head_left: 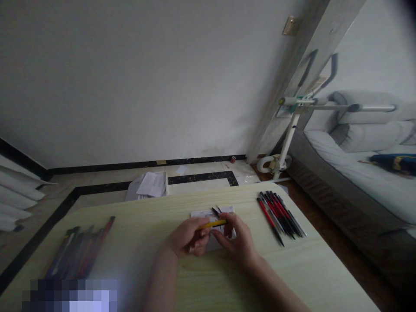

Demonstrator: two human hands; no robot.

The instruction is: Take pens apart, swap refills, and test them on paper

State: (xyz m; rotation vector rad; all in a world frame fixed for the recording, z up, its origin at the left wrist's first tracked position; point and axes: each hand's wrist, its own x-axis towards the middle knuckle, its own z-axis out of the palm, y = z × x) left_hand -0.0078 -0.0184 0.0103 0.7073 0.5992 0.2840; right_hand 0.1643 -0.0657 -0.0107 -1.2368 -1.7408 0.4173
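My left hand (195, 237) and my right hand (238, 238) meet near the middle of the table. Between them lies a yellow pen (212, 224), held almost level. The left fingers are curled round its left part, while the right thumb and fingers close on its dark right end. Beneath the hands is a sheet of white paper (196, 214), partly covered by them. A thin dark pen part (215, 212) shows just beyond the right fingers; whether it lies on the paper or is held, I cannot tell.
Several red, black and clear pens (281, 214) lie in a row on the right of the wooden table (156, 216). Another bunch of pens (81, 251), blurred, lies at left. Behind the table stand a box of papers (152, 184), white exercise equipment (289, 134) and a grey sofa (357, 173).
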